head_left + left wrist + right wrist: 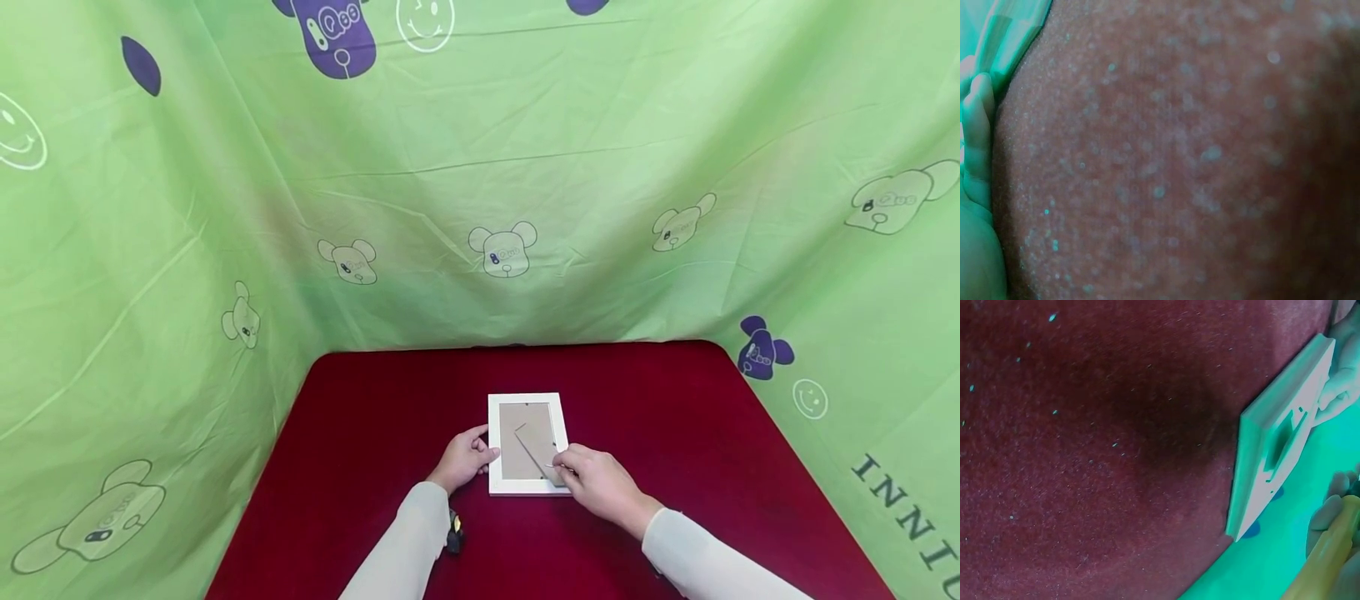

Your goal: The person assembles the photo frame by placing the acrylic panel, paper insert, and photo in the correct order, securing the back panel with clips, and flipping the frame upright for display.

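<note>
A white picture frame (494,442) lies back up, its brown backing board (513,462) showing with a slanting stand leg (531,450). Along the left edge, my left hand (463,460) holds the frame, thumb on the border. My right hand (600,482) is over the lower right corner with its fingers curled. It grips a yellow-handled tool (1325,556); a slim pale tip (551,465) pokes out at the fingertips in the head view. The palm hides most of the tool, and its exact kind is unclear. Part of the left hand (975,156) shows in the left wrist view.
Dark red cloth (405,400) covers the table. Green printed fabric (420,183) hangs behind it and along both sides. A black-and-yellow device (454,532) sits at the left wrist.
</note>
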`<state>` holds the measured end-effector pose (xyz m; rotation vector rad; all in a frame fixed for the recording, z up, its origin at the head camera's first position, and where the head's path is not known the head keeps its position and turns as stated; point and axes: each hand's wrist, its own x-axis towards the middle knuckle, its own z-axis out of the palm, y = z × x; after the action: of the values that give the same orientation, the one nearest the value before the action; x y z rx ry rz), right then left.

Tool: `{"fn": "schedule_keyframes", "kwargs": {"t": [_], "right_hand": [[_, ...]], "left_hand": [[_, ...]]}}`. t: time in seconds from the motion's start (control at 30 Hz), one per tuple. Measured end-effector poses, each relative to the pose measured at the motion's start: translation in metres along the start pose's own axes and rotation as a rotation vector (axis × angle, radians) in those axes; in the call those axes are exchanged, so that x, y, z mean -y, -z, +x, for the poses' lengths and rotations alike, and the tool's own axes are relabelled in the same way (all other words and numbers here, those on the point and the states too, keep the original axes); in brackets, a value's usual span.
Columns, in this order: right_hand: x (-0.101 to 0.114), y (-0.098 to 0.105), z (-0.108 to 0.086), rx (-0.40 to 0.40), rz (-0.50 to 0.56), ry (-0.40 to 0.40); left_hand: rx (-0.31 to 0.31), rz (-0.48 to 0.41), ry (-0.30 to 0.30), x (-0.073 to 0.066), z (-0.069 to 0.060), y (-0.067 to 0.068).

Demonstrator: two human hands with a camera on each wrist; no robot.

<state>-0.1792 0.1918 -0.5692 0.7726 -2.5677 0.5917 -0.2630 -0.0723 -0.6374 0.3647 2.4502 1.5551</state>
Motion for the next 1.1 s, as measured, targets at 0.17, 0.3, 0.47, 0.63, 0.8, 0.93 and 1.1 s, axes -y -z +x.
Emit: {"fn": "schedule_keyframes", "kwargs": {"t": [0.17, 0.3, 0.47, 0.63, 0.8, 0.93, 1.1], "right_hand": [[0.0, -0.005, 0.0, 0.015, -0.033, -0.012], [-0.001, -0.009, 0.0, 0.032, -0.047, -0.033], [-0.006, -0.016, 0.0, 0.049, -0.069, -0.045], [-0.011, -0.022, -0.002, 0.054, -0.066, -0.041], [-0.014, -0.027, -0.003, 0.08, -0.065, -0.057], [-0.016, -0.031, -0.006, 0.076, -0.058, -0.047], [-0.018, -0.034, -0.008, 0.03, -0.066, 0.014]], "left_hand": [[-0.003, -0.021, 0.003, -0.002, -0.002, 0.0], [-0.007, -0.029, -0.005, -0.003, -0.002, -0.001], [-0.012, -0.029, -0.013, -0.002, -0.001, -0.002], [-0.013, -0.025, -0.005, -0.002, 0.0, -0.001], [-0.012, -0.024, 0.005, -0.003, 0.0, 0.0], [-0.008, -0.023, 0.007, -0.003, 0.0, 0.001], [-0.003, -0.025, 0.009, -0.003, 0.0, 0.001]]}}
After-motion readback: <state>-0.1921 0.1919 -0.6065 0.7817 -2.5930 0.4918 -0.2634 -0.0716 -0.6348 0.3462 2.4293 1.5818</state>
